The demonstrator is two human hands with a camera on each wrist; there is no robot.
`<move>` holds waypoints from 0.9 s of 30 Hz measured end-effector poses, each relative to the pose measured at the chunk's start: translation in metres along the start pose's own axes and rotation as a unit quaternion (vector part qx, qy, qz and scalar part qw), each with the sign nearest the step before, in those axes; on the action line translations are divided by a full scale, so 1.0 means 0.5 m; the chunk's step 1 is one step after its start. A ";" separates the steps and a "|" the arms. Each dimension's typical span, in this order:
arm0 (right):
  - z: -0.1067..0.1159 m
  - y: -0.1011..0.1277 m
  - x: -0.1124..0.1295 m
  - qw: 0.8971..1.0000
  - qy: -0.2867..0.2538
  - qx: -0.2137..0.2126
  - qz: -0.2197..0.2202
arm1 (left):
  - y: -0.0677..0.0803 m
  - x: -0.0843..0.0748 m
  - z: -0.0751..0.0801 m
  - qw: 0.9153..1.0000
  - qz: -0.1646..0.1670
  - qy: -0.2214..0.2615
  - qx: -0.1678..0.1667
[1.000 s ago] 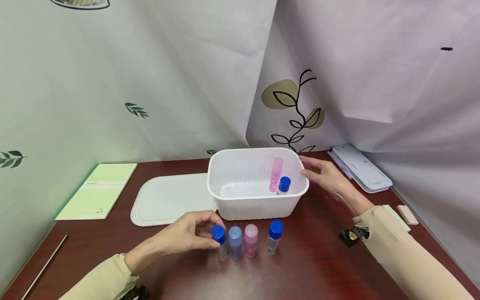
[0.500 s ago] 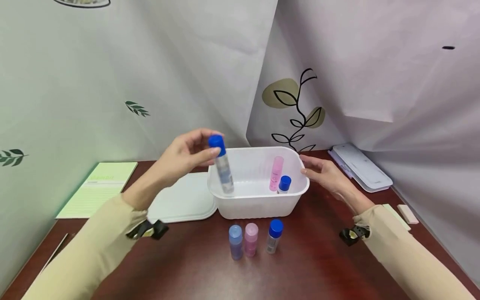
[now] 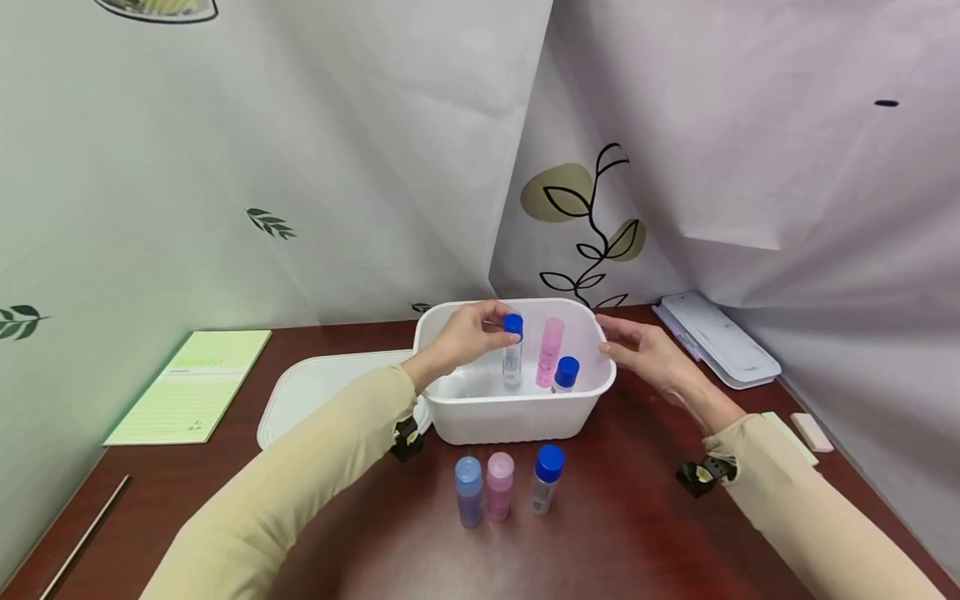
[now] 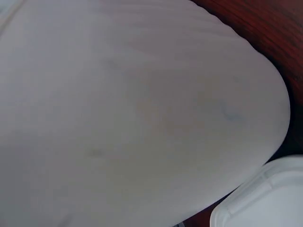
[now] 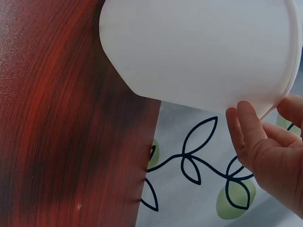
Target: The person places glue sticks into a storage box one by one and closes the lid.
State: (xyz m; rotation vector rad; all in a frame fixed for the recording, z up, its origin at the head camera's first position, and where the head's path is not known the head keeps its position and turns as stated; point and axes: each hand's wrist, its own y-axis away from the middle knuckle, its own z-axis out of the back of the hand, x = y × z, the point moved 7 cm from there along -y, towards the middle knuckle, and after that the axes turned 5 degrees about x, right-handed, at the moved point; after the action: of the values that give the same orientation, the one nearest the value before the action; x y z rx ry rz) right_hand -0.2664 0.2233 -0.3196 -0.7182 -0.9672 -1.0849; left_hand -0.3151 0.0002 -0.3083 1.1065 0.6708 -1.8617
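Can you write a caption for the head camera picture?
Left hand holds a blue-capped bottle in the white tub; right hand touches its rim.

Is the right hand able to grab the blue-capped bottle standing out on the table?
Probably yes. The right hand rests open against the white tub, holding nothing. The blue-capped bottle stands in front of the tub, at the right end of its row, with bare table between it and that arm.

A tub (image 3: 517, 417) sits mid-table, its lid (image 3: 330, 387) to its left, three bottles (image 3: 498, 487) in front, three bottles (image 3: 550, 352) standing inside.
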 end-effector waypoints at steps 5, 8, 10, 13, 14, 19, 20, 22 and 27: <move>0.003 0.000 -0.001 1.000 0.010 -0.002 -0.004 | -0.016 0.004 -0.011 0.999 0.020 -0.047 0.008; 0.003 0.001 -0.001 1.000 0.003 0.001 -0.004 | -0.023 0.004 -0.017 0.997 0.026 -0.066 0.011; 0.002 0.001 -0.001 1.000 -0.003 0.003 -0.004 | -0.028 0.006 -0.020 0.997 0.030 -0.076 0.012; 0.001 0.001 0.001 1.000 -0.007 0.004 -0.002 | -0.034 0.010 -0.024 0.996 0.037 -0.085 0.012; 0.001 0.001 0.002 1.000 -0.007 0.004 -0.002 | -0.035 0.012 -0.024 0.995 0.039 -0.087 0.013; 0.000 0.003 0.003 1.000 -0.005 0.003 -0.002 | -0.031 0.014 -0.023 0.995 0.044 -0.088 0.030; 0.000 0.003 0.003 1.000 -0.007 0.004 -0.001 | -0.027 0.013 -0.021 0.995 0.045 -0.087 0.034; -0.002 0.002 0.002 1.000 -0.011 0.006 0.002 | -0.013 0.006 -0.013 0.995 0.041 -0.082 0.038; -0.001 -0.001 -0.002 1.000 -0.007 0.002 0.000 | 0.061 -0.038 0.016 0.999 -0.024 -0.017 0.037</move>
State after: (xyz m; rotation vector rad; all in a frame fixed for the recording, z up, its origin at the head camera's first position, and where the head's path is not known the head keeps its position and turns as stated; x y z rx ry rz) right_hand -0.2667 0.2232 -0.3205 -0.7242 -0.9809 -1.0795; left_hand -0.2875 -0.0137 -0.2884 1.1117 0.6178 -1.9557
